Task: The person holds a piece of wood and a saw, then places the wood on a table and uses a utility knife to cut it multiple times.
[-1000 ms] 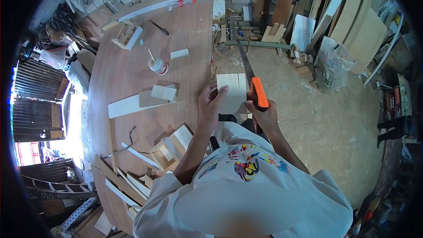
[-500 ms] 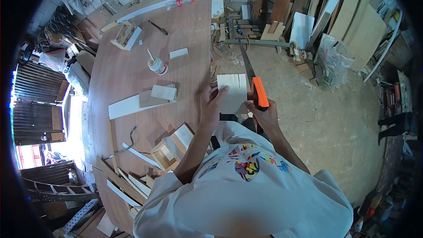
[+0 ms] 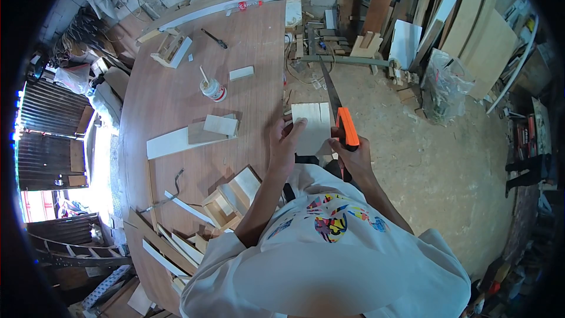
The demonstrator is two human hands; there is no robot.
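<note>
Left hand (image 3: 283, 144) pinching the pale board (image 3: 312, 129) beside the table (image 3: 253, 41); right hand (image 3: 356, 156) closed around the orange-handled saw (image 3: 348, 126), both grips unchanged from the earlier frame. Jar (image 3: 215, 91): contains an upright stick (image 3: 204, 74). Clear bag (image 3: 445, 88): filled (contents indistinct).

The only view looks from the person's head, facing forward and steeply down over the shirt (image 3: 329, 229). Both hands are fairly near at mid-frame, with the counter (image 3: 176, 94) at left and the floor (image 3: 429, 182) at right, farther off.
</note>
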